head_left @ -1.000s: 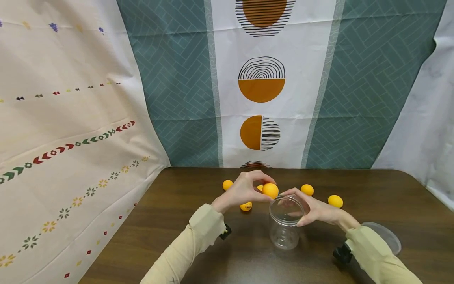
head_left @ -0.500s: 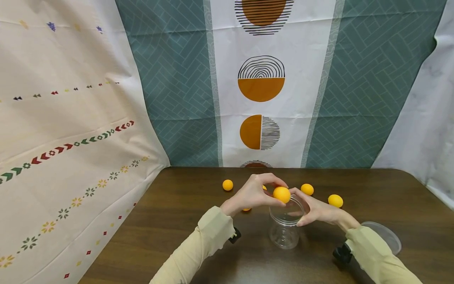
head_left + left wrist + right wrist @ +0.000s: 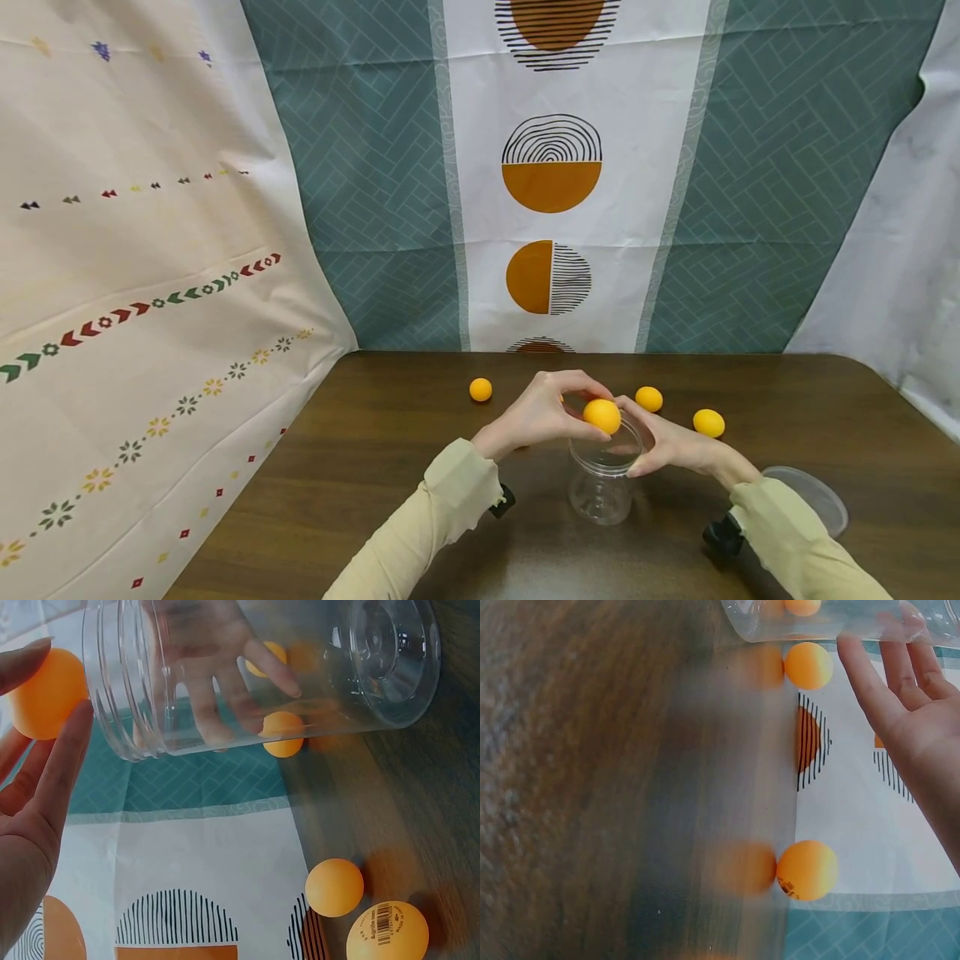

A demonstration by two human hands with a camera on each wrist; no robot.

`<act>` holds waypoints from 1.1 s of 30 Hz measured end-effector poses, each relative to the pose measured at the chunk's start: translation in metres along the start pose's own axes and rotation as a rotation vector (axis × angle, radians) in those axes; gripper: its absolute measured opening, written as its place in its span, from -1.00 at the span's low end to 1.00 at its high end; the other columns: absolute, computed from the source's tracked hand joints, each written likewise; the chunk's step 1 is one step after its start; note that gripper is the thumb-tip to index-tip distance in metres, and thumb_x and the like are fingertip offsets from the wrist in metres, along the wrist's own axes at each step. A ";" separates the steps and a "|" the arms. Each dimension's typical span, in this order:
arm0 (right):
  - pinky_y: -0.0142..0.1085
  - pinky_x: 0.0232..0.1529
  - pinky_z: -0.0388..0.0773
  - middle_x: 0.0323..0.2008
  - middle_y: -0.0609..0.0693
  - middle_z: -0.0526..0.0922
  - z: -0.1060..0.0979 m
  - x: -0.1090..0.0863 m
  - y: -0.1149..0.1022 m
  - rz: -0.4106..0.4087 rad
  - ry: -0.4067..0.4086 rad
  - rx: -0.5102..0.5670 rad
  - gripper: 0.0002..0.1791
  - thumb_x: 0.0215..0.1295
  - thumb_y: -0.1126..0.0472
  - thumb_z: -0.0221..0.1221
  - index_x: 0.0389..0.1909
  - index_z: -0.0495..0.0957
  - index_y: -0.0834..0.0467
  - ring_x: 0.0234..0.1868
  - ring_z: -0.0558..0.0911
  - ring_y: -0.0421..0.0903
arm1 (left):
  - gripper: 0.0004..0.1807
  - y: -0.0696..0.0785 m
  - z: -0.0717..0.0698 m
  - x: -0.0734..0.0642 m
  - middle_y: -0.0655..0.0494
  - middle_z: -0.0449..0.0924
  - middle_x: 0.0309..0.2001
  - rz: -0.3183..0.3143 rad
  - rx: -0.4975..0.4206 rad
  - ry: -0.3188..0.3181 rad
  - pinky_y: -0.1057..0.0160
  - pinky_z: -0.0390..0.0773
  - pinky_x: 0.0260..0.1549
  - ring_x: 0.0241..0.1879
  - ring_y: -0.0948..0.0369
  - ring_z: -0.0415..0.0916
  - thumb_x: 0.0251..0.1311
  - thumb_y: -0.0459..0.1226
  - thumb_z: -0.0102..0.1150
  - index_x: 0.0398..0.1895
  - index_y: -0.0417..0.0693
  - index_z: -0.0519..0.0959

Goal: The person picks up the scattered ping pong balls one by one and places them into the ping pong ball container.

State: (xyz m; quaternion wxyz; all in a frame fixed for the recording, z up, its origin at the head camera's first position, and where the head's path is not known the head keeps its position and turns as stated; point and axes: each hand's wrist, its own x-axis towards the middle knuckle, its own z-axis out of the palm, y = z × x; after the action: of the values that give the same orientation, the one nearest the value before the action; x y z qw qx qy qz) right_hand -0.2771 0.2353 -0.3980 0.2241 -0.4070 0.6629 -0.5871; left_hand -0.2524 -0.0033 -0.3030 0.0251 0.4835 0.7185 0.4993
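Note:
In the head view my left hand (image 3: pixel 538 412) pinches an orange ping-pong ball (image 3: pixel 602 417) between thumb and fingers, at the mouth of a clear jar (image 3: pixel 600 496). The left wrist view shows that ball (image 3: pixel 46 694) beside the jar's rim (image 3: pixel 112 682), outside the jar. My right hand (image 3: pixel 671 443) grips the upright jar near its rim, thumb at the front and fingers round the far side. Those fingers (image 3: pixel 201 690) show through the clear wall. The jar holds no ball that I can see; the balls seen through it lie behind it.
More orange balls lie on the dark wooden table (image 3: pixel 360 467): one at the back left (image 3: pixel 481 389), two on the right, a near ball (image 3: pixel 708 423) and a farther ball (image 3: pixel 648 398). Others are mostly hidden behind my left hand. A clear round lid (image 3: pixel 813 497) lies by my right forearm.
My left hand has carried the ball rightward and slightly down, from the jar's left side to over its mouth. My right hand and the jar have stayed in place.

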 end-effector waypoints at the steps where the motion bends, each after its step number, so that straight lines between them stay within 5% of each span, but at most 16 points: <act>1: 0.10 0.09 0.14 0.29 0.15 -0.10 0.000 0.000 0.000 0.000 -0.001 -0.001 -0.16 0.04 0.34 0.22 0.26 -0.09 0.18 0.27 0.03 -0.07 | -0.64 0.000 0.000 0.000 0.05 0.56 -0.22 -0.002 -0.004 -0.005 0.25 0.53 -0.33 -0.26 0.27 0.43 -0.15 -0.48 0.36 -0.19 -0.31 0.55; 11: 0.08 0.09 0.15 0.25 0.17 0.00 0.001 0.000 -0.002 0.033 0.027 -0.053 -0.20 0.04 0.28 0.23 0.24 -0.04 0.15 0.24 0.06 0.07 | -0.64 -0.003 0.003 -0.004 0.04 0.56 -0.21 0.009 -0.001 -0.036 0.28 0.53 -0.34 -0.25 0.25 0.43 -0.13 -0.50 0.33 -0.17 -0.33 0.55; 21: 0.03 0.10 0.17 0.26 0.18 -0.03 0.000 0.001 -0.001 0.001 0.023 -0.063 -0.18 0.04 0.29 0.23 0.25 -0.06 0.17 0.26 0.02 0.04 | -0.60 -0.035 0.007 0.002 0.28 0.52 -0.20 0.023 0.070 -0.052 0.32 0.52 -0.36 -0.24 0.35 0.41 -0.15 -0.43 0.37 -0.14 -0.17 0.56; 33: 0.11 0.08 0.15 0.28 0.21 -0.11 -0.001 -0.003 -0.001 0.039 0.038 -0.079 -0.14 0.03 0.27 0.22 0.27 -0.11 0.17 0.25 -0.04 0.20 | -0.58 -0.040 0.007 0.003 0.29 0.49 -0.15 -0.006 0.043 -0.072 0.31 0.51 -0.31 -0.20 0.35 0.40 -0.10 -0.36 0.37 -0.09 -0.14 0.52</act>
State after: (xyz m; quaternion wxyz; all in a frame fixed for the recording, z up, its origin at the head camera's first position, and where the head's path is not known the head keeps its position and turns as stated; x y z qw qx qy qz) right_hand -0.2753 0.2384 -0.3971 0.2065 -0.3913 0.6976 -0.5636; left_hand -0.2770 0.0019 -0.3348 0.0419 0.4995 0.7290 0.4661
